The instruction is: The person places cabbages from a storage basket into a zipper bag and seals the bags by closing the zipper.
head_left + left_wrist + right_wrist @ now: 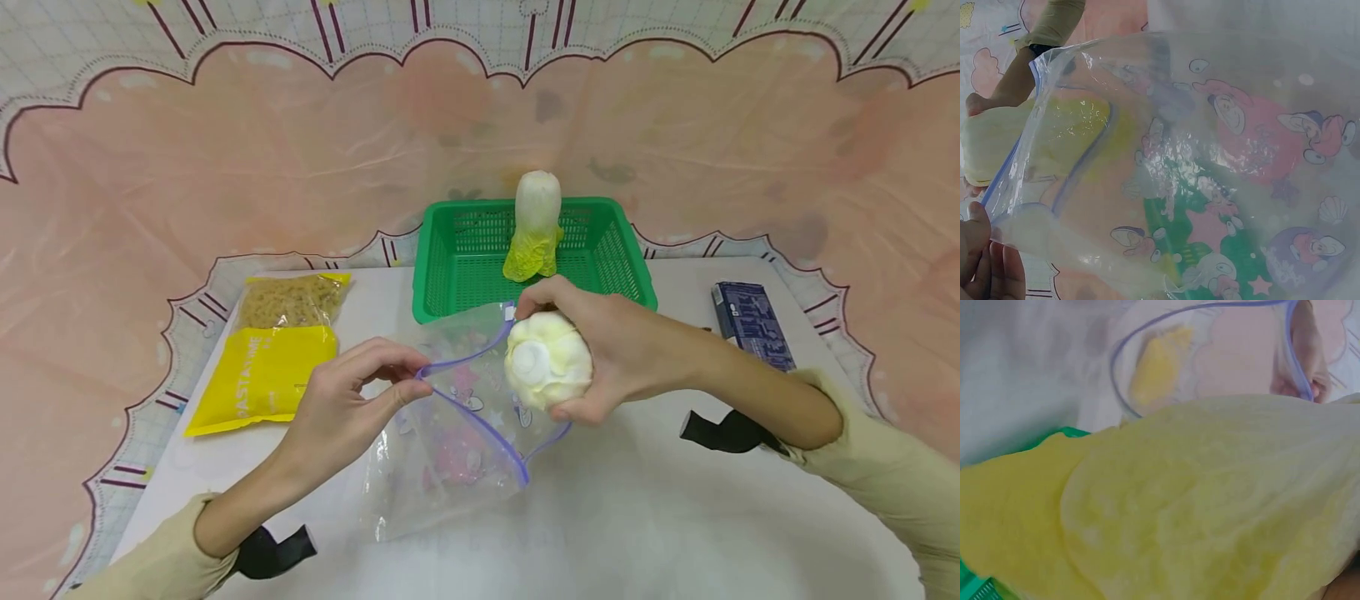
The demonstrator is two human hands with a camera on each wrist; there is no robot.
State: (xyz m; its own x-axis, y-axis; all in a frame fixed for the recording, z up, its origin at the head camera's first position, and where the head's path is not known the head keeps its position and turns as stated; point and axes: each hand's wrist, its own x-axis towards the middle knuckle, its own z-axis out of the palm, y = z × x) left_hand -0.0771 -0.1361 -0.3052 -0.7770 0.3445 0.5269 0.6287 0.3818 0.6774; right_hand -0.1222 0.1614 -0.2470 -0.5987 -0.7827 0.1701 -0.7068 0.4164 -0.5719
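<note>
With the bag as your dial's centre and 12 o'clock straight ahead, your left hand [341, 400] comes in from 9 o'clock, thumb and fingertips pinching the purple rim of the clear printed zip bag [457, 450]. The bag's mouth gapes towards 2 o'clock, its white slider [510, 313] at the far corner. There your right hand [618, 342] grips a napa cabbage [549, 360], thumb and fingers spread round it, the pale cut base facing you. The cabbage is right at the opening; you cannot tell how far its leafy end, hidden from above, reaches inside.

At 1 o'clock, just beyond the bag, sits a green plastic basket [420, 267]. A second napa cabbage [537, 225] leans there against the far rim, leaves down. Your right hand and the held cabbage block your sight of part of the basket's near side.

Between 9 and 10 o'clock, beyond your left hand, a yellow pasta packet [273, 367] lies flat on the white table [637, 508]. Towards 3 o'clock, a dark blue packet [752, 321] lies past your right forearm, which partly covers its near end.
</note>
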